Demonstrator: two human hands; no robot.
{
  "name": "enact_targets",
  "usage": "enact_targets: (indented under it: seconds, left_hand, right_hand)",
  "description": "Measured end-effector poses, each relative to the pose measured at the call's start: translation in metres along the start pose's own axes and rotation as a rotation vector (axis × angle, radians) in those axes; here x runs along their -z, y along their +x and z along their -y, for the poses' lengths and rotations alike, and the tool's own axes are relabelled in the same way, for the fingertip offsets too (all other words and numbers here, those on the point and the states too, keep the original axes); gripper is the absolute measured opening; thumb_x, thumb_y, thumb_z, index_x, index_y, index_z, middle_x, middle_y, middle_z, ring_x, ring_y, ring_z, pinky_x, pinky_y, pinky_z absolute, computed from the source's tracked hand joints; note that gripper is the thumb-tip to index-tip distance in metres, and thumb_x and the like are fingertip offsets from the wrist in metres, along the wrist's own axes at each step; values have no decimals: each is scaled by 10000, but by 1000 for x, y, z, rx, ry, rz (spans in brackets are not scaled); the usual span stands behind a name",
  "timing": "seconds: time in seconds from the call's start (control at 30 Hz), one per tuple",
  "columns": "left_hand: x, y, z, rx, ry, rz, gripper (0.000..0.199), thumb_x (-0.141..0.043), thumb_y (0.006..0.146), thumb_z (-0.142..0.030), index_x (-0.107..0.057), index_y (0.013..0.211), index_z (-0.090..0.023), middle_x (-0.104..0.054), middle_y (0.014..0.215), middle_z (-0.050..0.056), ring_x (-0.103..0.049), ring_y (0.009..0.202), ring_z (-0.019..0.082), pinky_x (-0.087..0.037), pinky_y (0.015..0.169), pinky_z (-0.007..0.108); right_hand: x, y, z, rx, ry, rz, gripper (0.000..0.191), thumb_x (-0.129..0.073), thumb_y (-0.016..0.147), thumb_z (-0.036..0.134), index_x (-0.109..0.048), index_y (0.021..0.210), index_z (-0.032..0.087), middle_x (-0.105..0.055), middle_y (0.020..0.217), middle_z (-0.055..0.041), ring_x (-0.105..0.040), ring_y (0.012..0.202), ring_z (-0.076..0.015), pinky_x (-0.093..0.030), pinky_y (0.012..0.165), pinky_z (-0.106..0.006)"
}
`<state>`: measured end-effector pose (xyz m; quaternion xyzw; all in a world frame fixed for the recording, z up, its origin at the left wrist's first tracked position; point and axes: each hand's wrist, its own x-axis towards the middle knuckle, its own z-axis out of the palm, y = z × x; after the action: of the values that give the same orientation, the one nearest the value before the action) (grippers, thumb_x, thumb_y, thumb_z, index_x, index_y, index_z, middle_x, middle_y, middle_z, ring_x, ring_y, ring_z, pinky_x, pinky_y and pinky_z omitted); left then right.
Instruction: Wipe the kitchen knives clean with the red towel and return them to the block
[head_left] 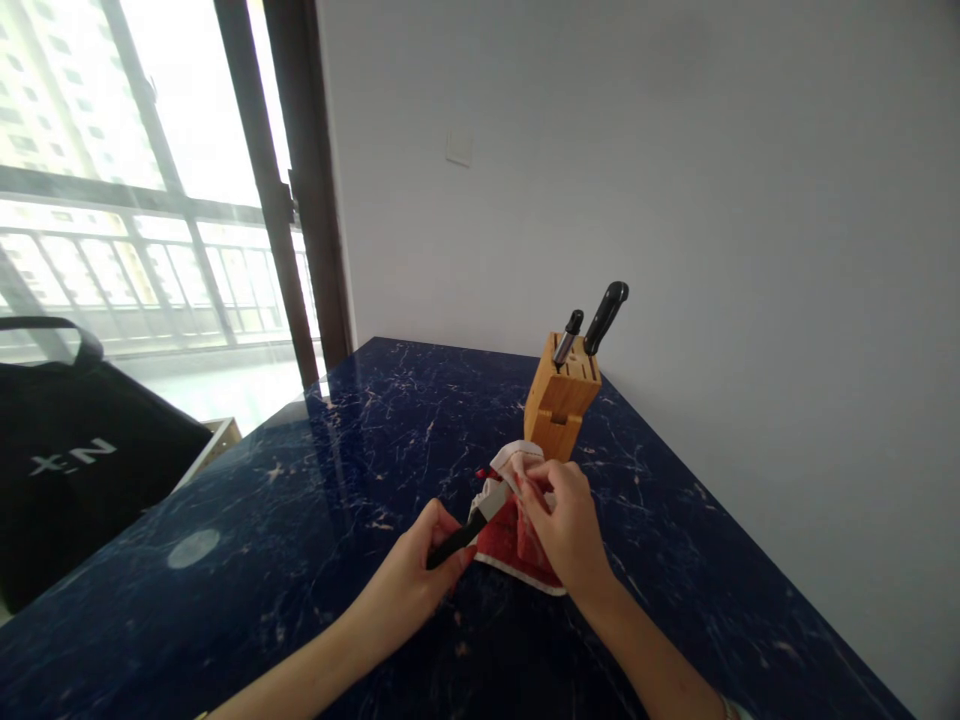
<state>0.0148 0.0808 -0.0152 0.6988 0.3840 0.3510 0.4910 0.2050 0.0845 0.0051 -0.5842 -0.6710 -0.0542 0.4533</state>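
My left hand (420, 565) is closed round the black handle of a knife (491, 502), whose blade points up and to the right. Around the far part of the blade lies a red and white cloth (508, 545), which hides the tip. Fingers of my right hand (564, 515) pinch the cloth against the blade. Just beyond the cloth stands a wooden knife block (556, 410). In its top sit a large black-handled knife (606, 318) and a smaller tool (568, 337) with a black and silver handle.
The dark blue marbled table (405, 430) runs along a grey wall (675, 200) on the right. At the left, beside the table, is a black bag (97, 450) with white lettering. Behind it are large windows (135, 200).
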Motion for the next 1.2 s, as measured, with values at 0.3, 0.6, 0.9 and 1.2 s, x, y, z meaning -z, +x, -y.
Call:
enact_targets:
  seconds: [0.3, 0.6, 0.9, 1.2]
  left_hand:
    - [-1, 0, -1, 9, 15, 25, 166, -493, 799, -338, -413, 780, -194, -452, 608, -55, -432, 553, 102, -327, 509, 207]
    - [0, 3, 1, 15, -28, -23, 194, -487, 806, -361, -392, 787, -193, -461, 608, -54, -438, 560, 105, -336, 513, 213]
    - [-4, 2, 3, -34, -96, -26, 158, -510, 797, -302, -396, 780, -194, -512, 696, -30, -480, 623, 114, -373, 560, 223]
    - [5, 6, 1, -18, -35, -53, 183, -521, 789, -332, -397, 769, -197, -478, 640, -50, -467, 575, 106, -367, 535, 219]
  right_hand:
    - [8, 9, -17, -60, 4, -93, 94, -516, 784, 272, -537, 734, 195, -575, 716, -24, -492, 699, -179, -358, 666, -317]
    - [11, 4, -3, -46, 29, -134, 80, -537, 770, 267, -546, 732, 197, -569, 717, -13, -495, 699, -171, -339, 699, -329]
    - [-6, -15, 31, 85, 109, 156, 88, -548, 750, 138, -544, 716, 219, -618, 768, 17, -506, 729, -155, -321, 719, -321]
    - [-3, -14, 33, 28, 129, 173, 75, -567, 736, 150, -558, 708, 219, -611, 740, 16, -503, 729, -157, -326, 719, -318]
